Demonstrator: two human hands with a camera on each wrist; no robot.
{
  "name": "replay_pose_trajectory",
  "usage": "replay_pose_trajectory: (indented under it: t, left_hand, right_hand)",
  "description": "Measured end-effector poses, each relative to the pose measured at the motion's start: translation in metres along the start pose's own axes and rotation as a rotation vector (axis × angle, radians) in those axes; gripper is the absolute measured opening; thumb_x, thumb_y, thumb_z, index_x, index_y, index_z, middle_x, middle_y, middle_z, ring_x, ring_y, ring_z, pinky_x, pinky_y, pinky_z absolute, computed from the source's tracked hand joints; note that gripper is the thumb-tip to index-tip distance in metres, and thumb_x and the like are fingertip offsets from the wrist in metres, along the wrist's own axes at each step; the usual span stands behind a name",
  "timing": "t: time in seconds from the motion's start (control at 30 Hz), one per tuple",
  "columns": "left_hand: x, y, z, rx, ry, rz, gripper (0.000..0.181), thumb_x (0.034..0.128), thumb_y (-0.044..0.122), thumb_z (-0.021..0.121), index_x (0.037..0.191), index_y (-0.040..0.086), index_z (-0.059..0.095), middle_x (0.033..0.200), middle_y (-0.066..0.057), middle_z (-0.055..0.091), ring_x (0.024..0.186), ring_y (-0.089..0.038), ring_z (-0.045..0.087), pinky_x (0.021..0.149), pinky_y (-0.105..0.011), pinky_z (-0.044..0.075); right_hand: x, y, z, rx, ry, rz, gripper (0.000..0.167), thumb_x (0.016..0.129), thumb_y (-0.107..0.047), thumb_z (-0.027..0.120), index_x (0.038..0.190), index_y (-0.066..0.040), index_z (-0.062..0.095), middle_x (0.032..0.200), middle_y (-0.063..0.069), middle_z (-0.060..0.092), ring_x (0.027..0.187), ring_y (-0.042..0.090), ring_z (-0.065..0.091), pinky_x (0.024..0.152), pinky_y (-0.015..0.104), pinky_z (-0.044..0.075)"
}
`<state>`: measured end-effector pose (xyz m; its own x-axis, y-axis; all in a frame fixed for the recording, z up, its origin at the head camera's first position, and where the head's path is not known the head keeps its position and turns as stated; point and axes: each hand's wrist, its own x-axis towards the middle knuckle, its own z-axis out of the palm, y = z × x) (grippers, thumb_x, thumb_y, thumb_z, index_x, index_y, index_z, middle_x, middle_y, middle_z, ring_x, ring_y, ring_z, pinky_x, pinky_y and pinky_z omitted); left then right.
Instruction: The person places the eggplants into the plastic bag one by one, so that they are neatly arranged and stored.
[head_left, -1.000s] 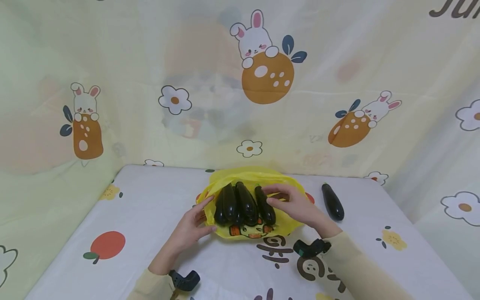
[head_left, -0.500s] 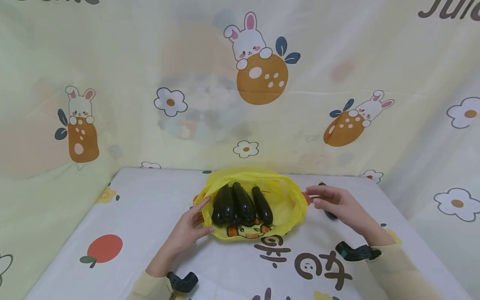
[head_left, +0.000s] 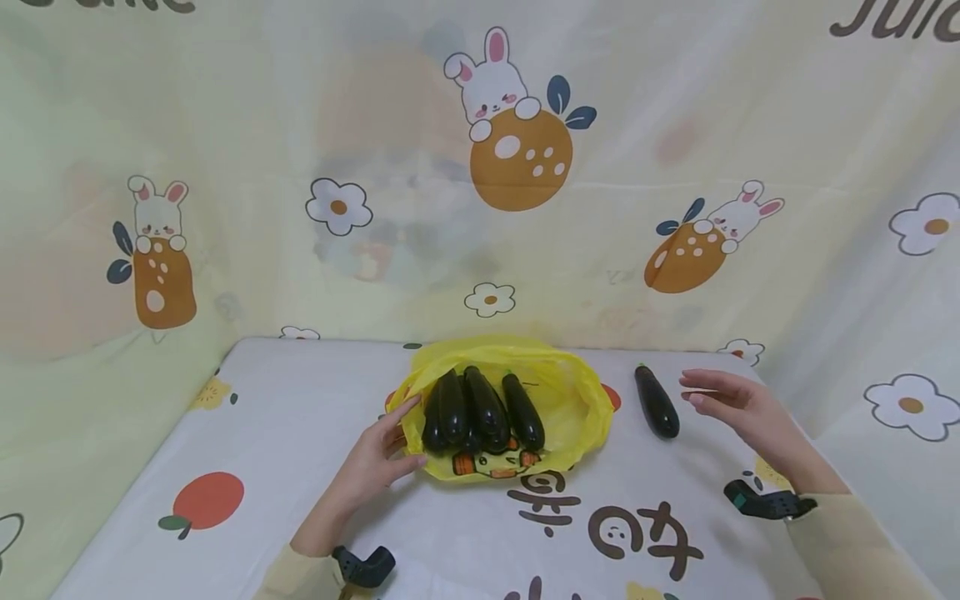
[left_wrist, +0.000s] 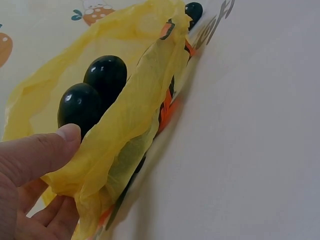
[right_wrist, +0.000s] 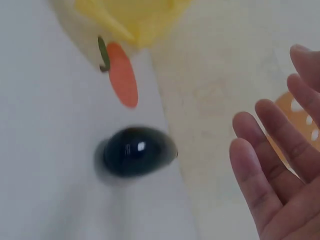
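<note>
Several dark, glossy eggplants (head_left: 485, 410) lie side by side in a yellow plastic bag (head_left: 577, 408), whose mouth faces me. My left hand (head_left: 378, 458) holds the bag at its left side. In the left wrist view the thumb (left_wrist: 47, 152) lies over the bag's edge near two eggplant ends (left_wrist: 80, 106), and the other fingers are partly hidden behind the plastic. One more eggplant (head_left: 657, 402) lies on the table, right of the bag. Just right of it hovers my right hand (head_left: 757, 425), fingers relaxed and apart, holding nothing; the right wrist view shows a gap to that eggplant (right_wrist: 140, 151).
A white cloth with printed fruit and lettering covers the table (head_left: 300, 417). A pale curtain (head_left: 405, 275) with bunny prints hangs behind the table's back edge, with more hanging cloth at both sides. Each wrist wears a black camera mount (head_left: 768, 502).
My right hand has left the eggplant at the right inside the bag and moved right, past the loose eggplant. The left hand has stayed at the bag; the view has shifted slightly.
</note>
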<state>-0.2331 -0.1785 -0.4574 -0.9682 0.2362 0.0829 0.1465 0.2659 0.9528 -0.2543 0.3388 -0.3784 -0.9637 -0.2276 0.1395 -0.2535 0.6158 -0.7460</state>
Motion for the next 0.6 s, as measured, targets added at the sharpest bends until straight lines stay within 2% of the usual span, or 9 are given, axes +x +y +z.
replay_pose_trajectory:
  t: [0.23, 0.3, 0.4, 0.47, 0.5, 0.53, 0.6]
  left_hand:
    - [-0.001, -0.002, -0.001, 0.001, -0.01, 0.016, 0.084, 0.0869, 0.0, 0.078, 0.159, 0.016, 0.038, 0.165, -0.014, 0.035, 0.145, -0.041, 0.045, 0.117, -0.051, 0.043]
    - [-0.001, -0.002, -0.001, 0.0, -0.011, 0.019, 0.084, 0.087, 0.0, 0.078, 0.159, 0.016, 0.038, 0.165, -0.014, 0.035, 0.145, -0.041, 0.045, 0.117, -0.051, 0.043]
    - [-0.001, -0.002, -0.001, 0.001, -0.009, 0.019, 0.084, 0.087, 0.001, 0.078, 0.159, 0.016, 0.038, 0.165, -0.014, 0.035, 0.145, -0.041, 0.045, 0.117, -0.051, 0.043]
    - [-0.001, -0.002, -0.001, 0.003, -0.003, 0.017, 0.084, 0.0868, 0.001, 0.079, 0.159, 0.017, 0.039, 0.165, -0.014, 0.035, 0.145, -0.042, 0.045, 0.117, -0.051, 0.043]
    - [-0.001, -0.002, -0.001, 0.002, -0.003, 0.015, 0.084, 0.0868, 0.001, 0.079, 0.159, 0.017, 0.039, 0.165, -0.014, 0.035, 0.145, -0.042, 0.045, 0.117, -0.051, 0.043]
    - [-0.001, -0.002, -0.001, 0.001, -0.002, 0.014, 0.084, 0.0867, 0.001, 0.079, 0.159, 0.017, 0.039, 0.165, -0.014, 0.035, 0.145, -0.042, 0.045, 0.117, -0.051, 0.043]
    - [-0.001, -0.001, -0.002, 0.001, 0.0, 0.01, 0.084, 0.0867, 0.001, 0.079, 0.159, 0.018, 0.039, 0.165, -0.014, 0.035, 0.145, -0.042, 0.045, 0.117, -0.051, 0.043]
  right_hand:
    - [0.009, 0.024, -0.007, 0.001, 0.016, 0.092, 0.052, 0.104, -0.035, 0.059, 0.148, -0.007, 0.05, 0.117, -0.038, 0.056, 0.102, -0.014, 0.062, 0.084, 0.009, 0.05]
    - [0.014, 0.03, -0.005, 0.001, 0.018, 0.12, 0.057, 0.104, -0.037, 0.059, 0.149, -0.006, 0.048, 0.123, -0.029, 0.06, 0.101, -0.015, 0.061, 0.091, 0.021, 0.054]
    - [0.022, 0.039, 0.002, -0.023, 0.02, 0.163, 0.062, 0.103, -0.042, 0.059, 0.152, -0.006, 0.045, 0.139, -0.002, 0.063, 0.101, -0.016, 0.058, 0.1, 0.045, 0.054]
    - [0.026, 0.042, 0.007, -0.034, 0.013, 0.187, 0.065, 0.103, -0.043, 0.058, 0.153, -0.005, 0.044, 0.149, 0.018, 0.055, 0.107, -0.006, 0.061, 0.103, 0.059, 0.051]
    - [0.029, 0.044, 0.01, -0.047, 0.012, 0.197, 0.065, 0.103, -0.044, 0.058, 0.153, -0.005, 0.043, 0.151, 0.023, 0.051, 0.112, 0.003, 0.064, 0.104, 0.06, 0.051]
    - [0.031, 0.045, 0.013, -0.064, 0.013, 0.205, 0.065, 0.104, -0.044, 0.057, 0.153, -0.004, 0.043, 0.152, 0.026, 0.049, 0.117, 0.012, 0.065, 0.104, 0.055, 0.053]
    - [0.035, 0.047, 0.02, -0.09, 0.012, 0.215, 0.064, 0.104, -0.042, 0.057, 0.153, -0.003, 0.044, 0.152, 0.029, 0.047, 0.125, 0.034, 0.062, 0.104, 0.054, 0.054]
